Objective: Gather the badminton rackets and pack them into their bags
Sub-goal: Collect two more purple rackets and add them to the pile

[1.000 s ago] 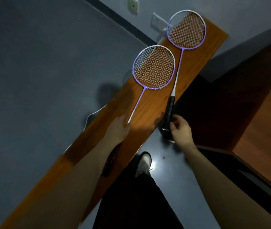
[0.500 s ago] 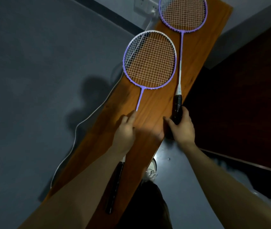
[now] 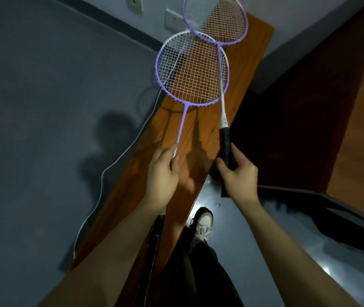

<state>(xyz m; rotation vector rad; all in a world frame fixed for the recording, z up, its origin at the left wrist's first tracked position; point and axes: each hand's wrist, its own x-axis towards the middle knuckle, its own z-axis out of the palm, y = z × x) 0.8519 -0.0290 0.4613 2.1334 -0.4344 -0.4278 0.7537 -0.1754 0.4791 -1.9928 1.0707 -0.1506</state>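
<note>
Both hands hold rackets above wooden bench (image 3: 246, 69). Left hand (image 3: 162, 178) grips near racket (image 3: 192, 72) low on purple shaft. Right hand (image 3: 239, 176) wraps black handle of far racket (image 3: 217, 18), whose shaft crosses near racket's head. Gathering looks nearly done; packing not yet begun. No bag clearly identifiable. No readable brand or writing.
</note>
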